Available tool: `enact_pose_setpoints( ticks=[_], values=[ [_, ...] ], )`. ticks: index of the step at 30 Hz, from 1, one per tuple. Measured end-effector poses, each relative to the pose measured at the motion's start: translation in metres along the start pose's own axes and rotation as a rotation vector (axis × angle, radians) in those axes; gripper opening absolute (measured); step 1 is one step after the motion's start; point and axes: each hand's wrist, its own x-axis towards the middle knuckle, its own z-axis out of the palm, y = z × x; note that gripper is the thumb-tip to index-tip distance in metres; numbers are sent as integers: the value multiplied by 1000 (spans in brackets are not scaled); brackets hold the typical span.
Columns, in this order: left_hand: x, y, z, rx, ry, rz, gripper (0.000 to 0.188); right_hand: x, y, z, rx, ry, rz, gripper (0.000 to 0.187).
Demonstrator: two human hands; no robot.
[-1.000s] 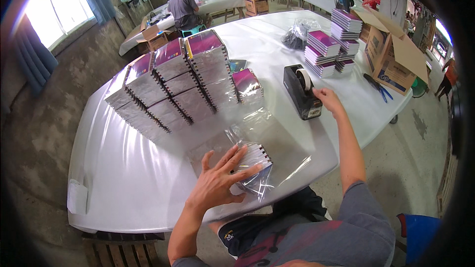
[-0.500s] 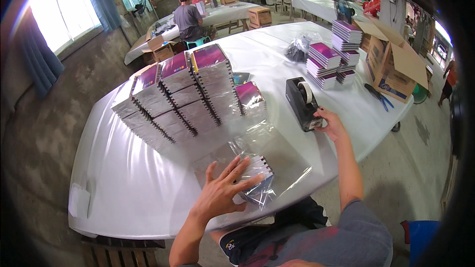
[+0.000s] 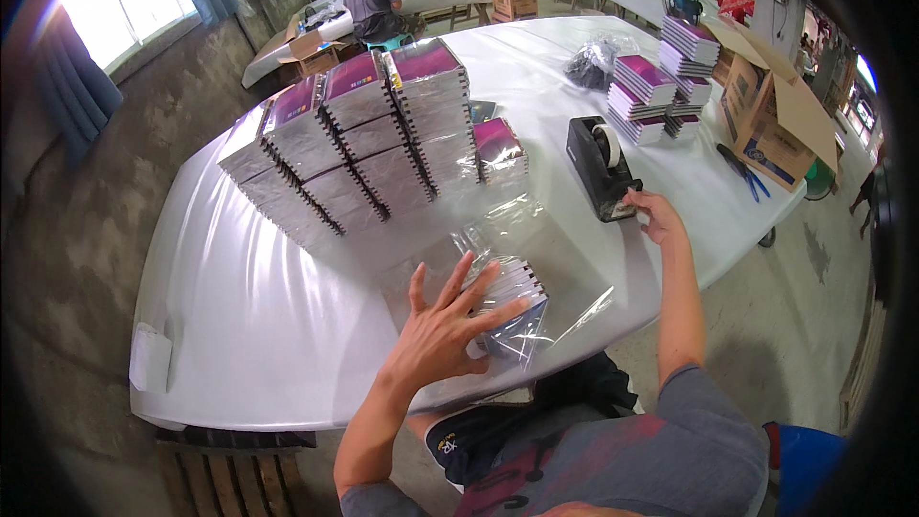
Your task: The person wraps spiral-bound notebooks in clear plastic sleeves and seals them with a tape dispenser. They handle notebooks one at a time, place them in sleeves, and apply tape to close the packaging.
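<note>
My left hand (image 3: 445, 321) rests with fingers spread on a small stack of spiral-bound notebooks (image 3: 512, 289) lying near the table's front edge. Clear plastic film (image 3: 560, 263) lies under and around that stack, with creases on its near side. To the right, my right hand (image 3: 659, 218) is closed in a pinch at the cutting end of a black tape dispenser (image 3: 593, 168). The tape end between the fingertips is barely visible. A white tape roll (image 3: 607, 146) sits in the dispenser.
Tall piles of plastic-wrapped spiral notebooks (image 3: 354, 134) stand at the left of the white-covered table (image 3: 220, 345). Farther right are stacked purple notebooks (image 3: 643, 86), crumpled dark plastic (image 3: 592, 65), blue-handled pliers (image 3: 742, 172) and an open carton (image 3: 775, 124). A person (image 3: 371, 5) sits at a far table.
The view has tilted, so the table appears higher in the picture. My left hand stays on the wrapped stack, its fingers a little more raised. The right hand remains at the dispenser's cutting end.
</note>
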Motion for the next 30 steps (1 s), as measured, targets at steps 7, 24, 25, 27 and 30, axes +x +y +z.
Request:
enact_pose_setpoints(
  ticks=[7, 24, 25, 27, 30],
  values=[
    [3, 3, -4, 19, -6, 17, 97, 17, 0, -9, -239, -21, -314, 16],
    [-2, 1, -6, 64, -13, 19, 102, -142, -107, 165, -701, -1020, -453, 91],
    [-1, 1, -5, 67, -11, 24, 99, -144, -109, 173, -731, -1053, -433, 92],
    [0, 0, -5, 65, -8, 25, 96, -134, -102, 188, -876, -1032, -454, 94],
    [0, 1, -5, 45, -14, 11, 95, -129, -98, 200, -1199, -904, -549, 96]
  ],
)
